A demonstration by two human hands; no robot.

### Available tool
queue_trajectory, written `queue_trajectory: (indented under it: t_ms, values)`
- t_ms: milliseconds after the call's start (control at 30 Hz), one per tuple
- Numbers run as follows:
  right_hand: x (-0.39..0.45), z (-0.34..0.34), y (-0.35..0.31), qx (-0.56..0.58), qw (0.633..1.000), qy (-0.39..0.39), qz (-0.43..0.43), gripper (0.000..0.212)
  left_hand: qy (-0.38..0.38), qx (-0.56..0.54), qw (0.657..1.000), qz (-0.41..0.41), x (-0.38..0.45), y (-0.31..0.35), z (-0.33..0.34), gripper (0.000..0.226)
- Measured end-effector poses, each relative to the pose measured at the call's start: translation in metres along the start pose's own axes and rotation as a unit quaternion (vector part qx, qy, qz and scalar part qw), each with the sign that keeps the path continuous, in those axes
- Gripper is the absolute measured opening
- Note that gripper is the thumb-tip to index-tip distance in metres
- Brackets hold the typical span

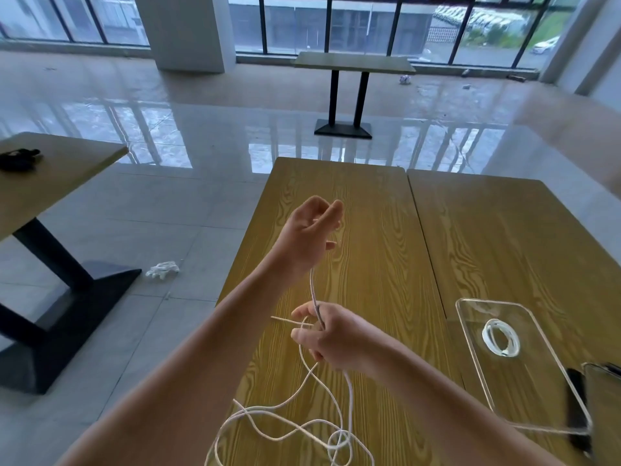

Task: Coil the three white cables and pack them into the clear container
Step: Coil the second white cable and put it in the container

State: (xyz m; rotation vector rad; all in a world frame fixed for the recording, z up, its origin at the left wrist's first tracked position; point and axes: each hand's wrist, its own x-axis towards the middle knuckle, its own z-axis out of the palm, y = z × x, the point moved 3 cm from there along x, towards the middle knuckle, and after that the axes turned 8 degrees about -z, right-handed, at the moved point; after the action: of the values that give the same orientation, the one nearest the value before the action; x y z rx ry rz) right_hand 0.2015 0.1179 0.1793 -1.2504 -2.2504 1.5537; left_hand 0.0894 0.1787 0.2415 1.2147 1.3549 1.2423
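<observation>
My left hand [311, 230] is raised over the wooden table [376, 203], fingers pinched on a white cable [314, 290] that runs down from it. My right hand [331, 334] is lower and nearer, closed around the same cable, with a short end sticking out to the left. The rest of the white cable lies in loose tangled loops [302, 428] at the table's near edge. To the right sits the clear container [470, 307], flat and rectangular. One coiled white cable [500, 338] rests inside it.
A dark phone-like object [576, 398] lies by the container's near right corner. A second wooden table [504, 230] adjoins on the right. Another table [50, 176] stands at the left, and crumpled white material [163, 269] lies on the tiled floor.
</observation>
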Motion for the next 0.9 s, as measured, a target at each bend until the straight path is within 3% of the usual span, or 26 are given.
queue_trajectory:
  t_ms: [67,167,333,500,733,900]
  values:
    - [-0.008,-0.005,-0.003,-0.065,0.997,0.030,-0.018,0.039,0.031,0.023,0.999,-0.017,0.006,-0.013,-0.009,0.019]
    - [-0.019,-0.018,-0.011,-0.150,0.977,0.117,-0.096,0.021,0.025,0.007,0.997,-0.070,0.009,-0.030,-0.021,0.012]
    - [-0.032,-0.048,-0.036,-0.236,0.925,0.182,-0.238,0.017,-0.073,0.002,0.985,-0.157,-0.002,-0.036,-0.019,0.036]
    - [-0.035,-0.079,-0.055,-0.286,0.894,0.223,-0.264,0.012,-0.178,-0.044,0.960,-0.212,-0.018,-0.026,-0.009,0.045]
    - [-0.036,-0.105,-0.062,-0.291,0.900,0.214,-0.245,0.034,-0.293,-0.083,0.920,-0.249,-0.044,-0.015,-0.005,0.052]
    - [-0.033,-0.114,-0.057,-0.213,0.943,0.126,-0.221,0.022,-0.385,-0.063,0.894,-0.219,-0.056,-0.011,-0.003,0.047]
